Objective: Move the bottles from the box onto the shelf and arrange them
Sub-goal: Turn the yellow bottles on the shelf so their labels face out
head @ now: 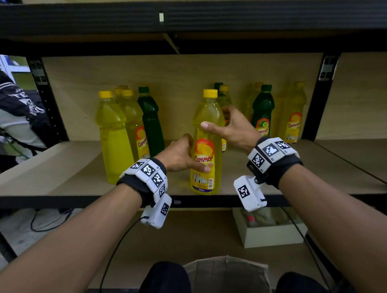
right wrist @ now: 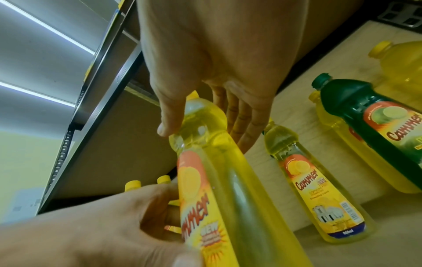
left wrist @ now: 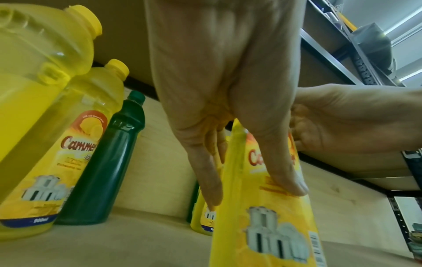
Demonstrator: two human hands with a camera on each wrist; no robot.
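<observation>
A yellow dish-soap bottle (head: 208, 116) with a yellow cap stands upright near the front edge of the wooden shelf (head: 55, 174). My left hand (head: 194, 155) grips its lower body, thumb across the label and fingers on the far side; the left wrist view shows this left hand (left wrist: 251, 195) pinching the bottle (left wrist: 269, 234). My right hand (head: 217, 121) holds the bottle's shoulder, thumb in front and fingers behind. In the right wrist view the right hand (right wrist: 205, 137) sits on the bottle (right wrist: 228, 198). The cardboard box (head: 227, 277) sits low between my knees.
Yellow bottles (head: 114, 139) and a green one (head: 150, 125) stand to the left. Another yellow bottle (head: 223, 99) is just behind. A green bottle (head: 262, 113) and yellow bottle (head: 292, 119) stand at the right. A black beam (head: 192, 17) runs overhead. A white box (head: 270, 232) lies below.
</observation>
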